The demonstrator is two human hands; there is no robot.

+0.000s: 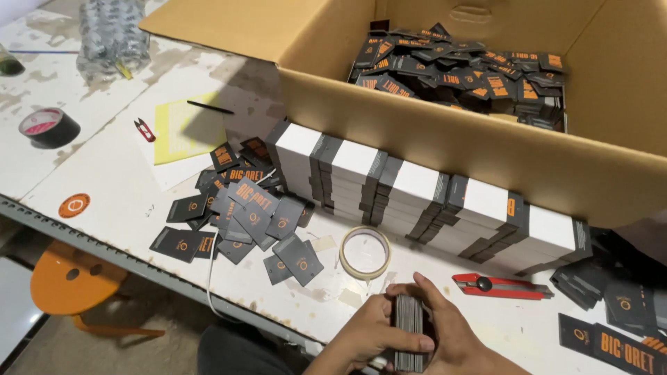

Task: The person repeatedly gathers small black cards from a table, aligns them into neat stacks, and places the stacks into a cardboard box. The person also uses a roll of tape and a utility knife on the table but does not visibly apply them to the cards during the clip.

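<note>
Both of my hands clasp one stack of dark grey cards (pixel 408 332) at the table's near edge. My left hand (pixel 372 332) wraps its left side, my right hand (pixel 455 333) its right side, thumbs on top. Just beyond lies a roll of pale tape (pixel 365 252). A loose heap of the same dark cards with orange print (pixel 240 208) spreads to the left. Banded card bundles wrapped in white paper (pixel 424 198) stand in a row against the box.
A big cardboard box (pixel 486 149) holds many more cards (pixel 462 73). A red utility knife (pixel 501 286) lies to the right, more cards (pixel 618 326) beyond it. Red snips (pixel 144 129), a yellow sheet (pixel 182 125), a black tape roll (pixel 47 128) and an orange stool (pixel 73 281) sit left.
</note>
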